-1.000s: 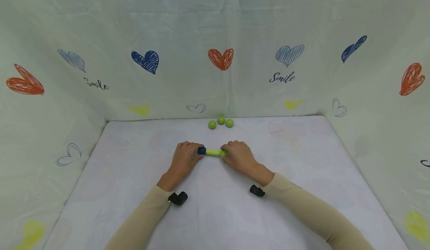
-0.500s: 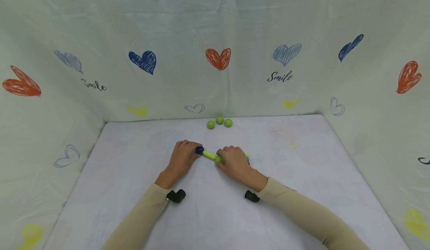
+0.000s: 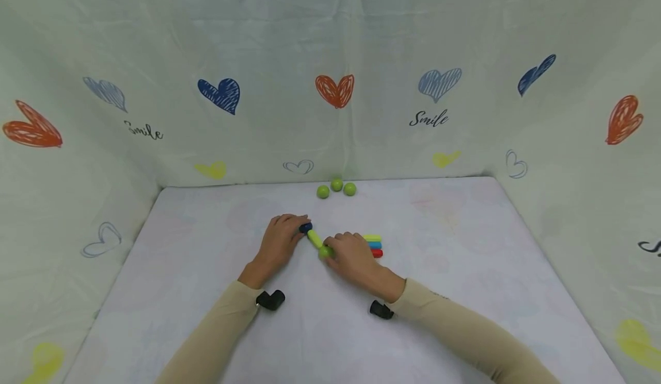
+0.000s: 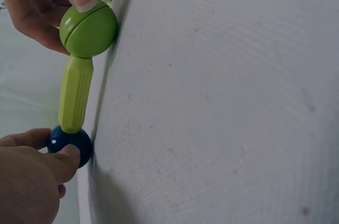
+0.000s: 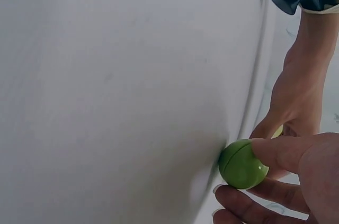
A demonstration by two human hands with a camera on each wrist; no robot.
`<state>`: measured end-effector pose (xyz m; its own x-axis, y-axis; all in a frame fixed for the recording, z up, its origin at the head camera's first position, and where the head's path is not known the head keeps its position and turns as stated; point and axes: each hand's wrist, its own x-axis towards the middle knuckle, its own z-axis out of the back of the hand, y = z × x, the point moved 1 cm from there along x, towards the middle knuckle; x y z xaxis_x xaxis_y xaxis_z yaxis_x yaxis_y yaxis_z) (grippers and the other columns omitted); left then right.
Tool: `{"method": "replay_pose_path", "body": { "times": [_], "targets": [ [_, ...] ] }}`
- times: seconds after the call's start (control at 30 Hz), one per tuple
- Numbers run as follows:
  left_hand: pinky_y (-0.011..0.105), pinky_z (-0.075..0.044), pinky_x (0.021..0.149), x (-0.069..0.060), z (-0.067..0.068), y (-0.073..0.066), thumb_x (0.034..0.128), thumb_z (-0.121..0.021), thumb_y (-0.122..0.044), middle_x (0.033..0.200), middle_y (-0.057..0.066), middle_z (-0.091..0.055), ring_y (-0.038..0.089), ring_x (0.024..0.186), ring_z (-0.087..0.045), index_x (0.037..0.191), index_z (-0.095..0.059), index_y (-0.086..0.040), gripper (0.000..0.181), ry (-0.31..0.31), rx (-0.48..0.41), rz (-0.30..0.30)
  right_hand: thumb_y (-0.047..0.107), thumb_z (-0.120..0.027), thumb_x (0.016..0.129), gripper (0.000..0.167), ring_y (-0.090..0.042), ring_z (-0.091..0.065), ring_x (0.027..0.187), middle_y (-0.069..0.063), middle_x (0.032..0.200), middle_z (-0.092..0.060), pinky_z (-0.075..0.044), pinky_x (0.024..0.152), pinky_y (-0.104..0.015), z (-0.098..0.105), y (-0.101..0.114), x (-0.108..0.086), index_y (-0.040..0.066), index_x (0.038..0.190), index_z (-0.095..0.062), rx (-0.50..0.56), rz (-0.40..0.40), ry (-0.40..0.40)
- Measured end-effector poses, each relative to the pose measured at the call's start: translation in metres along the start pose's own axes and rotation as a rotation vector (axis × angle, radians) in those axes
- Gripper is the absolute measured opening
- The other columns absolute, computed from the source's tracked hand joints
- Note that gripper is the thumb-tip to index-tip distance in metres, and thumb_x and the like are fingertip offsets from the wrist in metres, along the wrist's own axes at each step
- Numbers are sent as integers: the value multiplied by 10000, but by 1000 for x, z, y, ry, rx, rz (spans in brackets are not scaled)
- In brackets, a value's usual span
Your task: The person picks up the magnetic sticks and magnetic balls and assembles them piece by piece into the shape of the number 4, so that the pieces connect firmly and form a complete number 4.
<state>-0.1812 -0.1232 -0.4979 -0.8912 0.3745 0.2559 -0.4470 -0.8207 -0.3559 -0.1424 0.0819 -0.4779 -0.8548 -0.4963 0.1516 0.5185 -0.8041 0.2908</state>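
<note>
A yellow-green stick [image 3: 315,239] joins a dark blue ball [image 3: 306,228] at its far end to a green ball [image 3: 326,252] at its near end. My left hand [image 3: 279,241] pinches the blue ball between thumb and fingers, as the left wrist view also shows at the blue ball [image 4: 70,146]. My right hand [image 3: 356,259] grips the green ball; in the right wrist view the thumb and fingers hold this green ball [image 5: 243,164]. The stick [image 4: 76,94] touches both balls and slants on the table.
Beyond the hands, three loose green balls [image 3: 337,185] lie near the table's back edge. Right of my right hand lie a yellow stick [image 3: 372,237], a blue stick [image 3: 375,245] and a red stick [image 3: 378,253], partly hidden. A patterned cloth [image 3: 382,39] hangs behind the table.
My right hand has moved left and nearer the body with the green ball, turning the stick from nearly level to slanted. The blue ball has barely moved. Sticks hidden earlier now show.
</note>
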Motion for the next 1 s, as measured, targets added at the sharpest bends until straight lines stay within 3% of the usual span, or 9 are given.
{"method": "replay_pose_path", "body": {
  "times": [0.23,0.47,0.73,1.0],
  "targets": [
    [530,-461,1073,3,-2,2,966,-760,-58,1300,71,-704,300,1213,-626,1317,-735,-122,358,-21,31,-10,226,-841,925,299,-208,-693,857,-37,957,-756,-541,731,-356,-7,7,1,69,1168,-764,11,-3,14],
    [545,-445,1105,0,-3,0,972,-753,-45,1407,75,-686,304,1311,-602,1369,-708,-119,407,-21,14,9,237,-839,922,298,-173,-669,823,-6,898,-727,-507,707,-319,-14,11,0,80,1163,-762,11,25,17],
    [569,-457,1067,-24,2,-19,947,-809,-121,1303,94,-709,336,1230,-615,1275,-751,-105,334,-79,-24,16,238,-841,922,329,-203,-697,895,-34,970,-741,-562,786,-382,-9,1,-7,79,1198,-757,24,6,-1],
    [539,-473,1034,-41,2,-39,883,-884,-291,1203,42,-696,286,1130,-616,1214,-766,-147,380,-44,11,-19,210,-860,903,311,-249,-711,926,-53,1014,-744,-567,802,-414,6,-20,-14,84,1168,-759,9,-21,-87]
  ]
}}
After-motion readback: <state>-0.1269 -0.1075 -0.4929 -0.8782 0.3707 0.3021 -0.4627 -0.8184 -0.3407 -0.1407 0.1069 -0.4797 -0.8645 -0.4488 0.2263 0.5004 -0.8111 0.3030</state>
